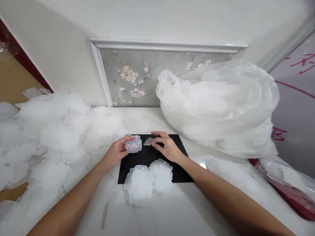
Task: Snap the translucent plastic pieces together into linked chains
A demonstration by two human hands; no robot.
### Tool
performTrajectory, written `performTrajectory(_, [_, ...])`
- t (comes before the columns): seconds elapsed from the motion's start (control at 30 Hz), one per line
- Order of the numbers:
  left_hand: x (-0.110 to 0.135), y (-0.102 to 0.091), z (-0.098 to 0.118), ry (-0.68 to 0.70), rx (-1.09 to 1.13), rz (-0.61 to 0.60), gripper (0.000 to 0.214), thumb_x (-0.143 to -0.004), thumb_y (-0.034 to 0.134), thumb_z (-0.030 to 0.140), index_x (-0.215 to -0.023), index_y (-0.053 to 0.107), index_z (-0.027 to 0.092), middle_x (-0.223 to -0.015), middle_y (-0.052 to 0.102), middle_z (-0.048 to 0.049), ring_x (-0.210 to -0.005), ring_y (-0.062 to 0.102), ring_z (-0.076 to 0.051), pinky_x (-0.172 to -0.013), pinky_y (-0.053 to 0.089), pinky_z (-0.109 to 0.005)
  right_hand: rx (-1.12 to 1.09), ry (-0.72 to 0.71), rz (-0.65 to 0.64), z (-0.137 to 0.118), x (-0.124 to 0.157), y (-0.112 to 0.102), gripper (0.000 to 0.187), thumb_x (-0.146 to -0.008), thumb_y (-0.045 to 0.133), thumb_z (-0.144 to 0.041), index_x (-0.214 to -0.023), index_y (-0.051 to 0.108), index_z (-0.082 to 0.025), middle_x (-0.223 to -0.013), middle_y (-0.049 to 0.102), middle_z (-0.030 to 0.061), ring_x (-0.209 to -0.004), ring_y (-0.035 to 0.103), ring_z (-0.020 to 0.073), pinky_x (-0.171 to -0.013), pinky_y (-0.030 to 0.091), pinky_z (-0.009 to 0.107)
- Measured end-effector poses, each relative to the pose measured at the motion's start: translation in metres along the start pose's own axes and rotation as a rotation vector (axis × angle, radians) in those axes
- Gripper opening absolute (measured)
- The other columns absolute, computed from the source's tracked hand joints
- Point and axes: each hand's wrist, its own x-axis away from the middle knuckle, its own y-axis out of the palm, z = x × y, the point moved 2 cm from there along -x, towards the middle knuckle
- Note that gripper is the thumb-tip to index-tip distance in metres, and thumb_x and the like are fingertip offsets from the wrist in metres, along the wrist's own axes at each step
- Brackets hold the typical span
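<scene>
left hand (115, 153) pinches a frosted piece (133, 145); just right, apart, right hand (169, 148) pinches a tilted piece (148, 141) over the mat (183, 170).

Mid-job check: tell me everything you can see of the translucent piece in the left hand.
The translucent piece is whitish, thin-looking and roughly squarish, with rounded corners and an uneven, tabbed outline. It looks like plastic, and a pinkish tone shows through its middle. The left hand grips it by its left side, with the thumb across the front. Its broad face is turned toward the camera, over the left part of the black sheet. It is apart from the right hand. Whether it is one layer or several, I can't tell.
</scene>
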Motion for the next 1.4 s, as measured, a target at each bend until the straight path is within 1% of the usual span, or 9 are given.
performTrajectory(0.17, [-0.001,-0.002,0.001,0.081,-0.112,0.175,0.030,-0.076,0.070,0.048,-0.072,0.067,0.019,-0.133,0.062,-0.0095,-0.123,0.054,-0.031,-0.105,0.040,-0.042,-0.544,0.331,0.023,0.005,-0.002,0.003,0.027,-0.081,0.066,-0.045,-0.089,0.068,-0.019,-0.072,0.068,0.0012,-0.070,0.064,0.0187,-0.073,0.052,0.035])
performTrajectory(0.37, [0.001,0.003,0.001,-0.120,0.186,0.204,0.040,-0.075,0.071,0.055,-0.086,0.069,0.016,-0.087,0.073,-0.0076,-0.085,0.068,-0.024,-0.080,0.053,-0.036,-1.020,0.515,-0.089,0.005,-0.003,0.008,0.037,-0.066,0.082,-0.042,-0.091,0.068,-0.018,-0.079,0.070,0.0024,-0.067,0.066,0.0151,-0.067,0.053,0.030])
performTrajectory(0.6, [0.001,0.006,0.003,-0.194,0.328,0.165,0.033,-0.080,0.070,0.043,-0.099,0.069,0.017,-0.090,0.074,-0.0079,-0.084,0.068,-0.021,-0.080,0.052,-0.034,-1.023,0.540,-0.112,0.004,-0.002,0.006,0.036,-0.067,0.081,-0.037,-0.095,0.069,-0.018,-0.084,0.071,0.0031,-0.067,0.064,0.0132,-0.065,0.052,0.028])
performTrajectory(0.73, [0.010,0.014,0.011,-0.177,0.195,0.018,0.034,-0.078,0.072,0.042,-0.104,0.067,0.021,-0.081,0.072,-0.0026,-0.071,0.064,-0.016,-0.068,0.049,-0.028,-0.862,0.491,-0.353,-0.005,0.000,-0.003,0.033,-0.065,0.082,-0.038,-0.088,0.071,-0.017,-0.079,0.069,0.0018,-0.065,0.060,0.0121,-0.063,0.048,0.026])
performTrajectory(0.9, [0.030,0.039,0.025,-0.091,-0.273,-0.311,0.012,-0.072,0.075,0.031,-0.079,0.074,0.022,-0.084,0.065,-0.0011,-0.076,0.061,-0.017,-0.071,0.047,-0.030,-0.177,0.017,-0.657,-0.034,0.008,-0.013,0.030,-0.066,0.081,-0.042,-0.087,0.074,-0.023,-0.090,0.062,0.0034,-0.086,0.057,0.0192,-0.074,0.048,0.030])
performTrajectory(1.1, [0.015,0.023,0.014,0.183,-0.575,-0.003,0.023,-0.078,0.069,0.037,-0.097,0.072,0.024,-0.095,0.060,-0.0042,-0.089,0.060,-0.022,-0.079,0.051,-0.037,-0.029,-0.102,-0.827,-0.048,0.007,-0.029,0.026,-0.081,0.070,-0.041,-0.104,0.071,-0.027,-0.092,0.070,0.0007,-0.081,0.064,0.0164,-0.070,0.048,0.026])
performTrajectory(1.23, [-0.005,-0.008,-0.011,0.379,-0.861,0.273,0.020,-0.088,0.054,0.028,-0.093,0.071,0.021,-0.122,0.062,-0.0121,-0.124,0.049,-0.032,-0.105,0.038,-0.054,0.139,-0.035,-0.655,-0.036,-0.034,-0.029,0.020,-0.089,0.061,-0.037,-0.098,0.073,-0.025,-0.091,0.075,0.0003,-0.081,0.068,0.0171,-0.071,0.049,0.026])
performTrajectory(1.3, [-0.011,-0.017,-0.025,0.365,-0.951,0.260,0.025,-0.088,0.052,0.027,-0.106,0.069,0.021,-0.133,0.060,-0.0120,-0.131,0.045,-0.032,-0.109,0.036,-0.054,0.436,-0.011,-0.416,-0.026,-0.062,-0.019,0.018,-0.092,0.057,-0.029,-0.099,0.071,-0.021,-0.104,0.073,0.0051,-0.096,0.066,0.0189,-0.084,0.048,0.028])
performTrajectory(1.4, [-0.014,-0.021,-0.037,0.338,-0.982,0.248,0.033,-0.089,0.050,0.028,-0.116,0.066,0.018,-0.142,0.053,-0.0136,-0.131,0.048,-0.030,-0.110,0.037,-0.049,0.586,0.003,-0.328,-0.011,-0.091,0.008,0.018,-0.091,0.056,-0.017,-0.104,0.067,-0.014,-0.118,0.066,0.0141,-0.115,0.058,0.0240,-0.096,0.044,0.033])
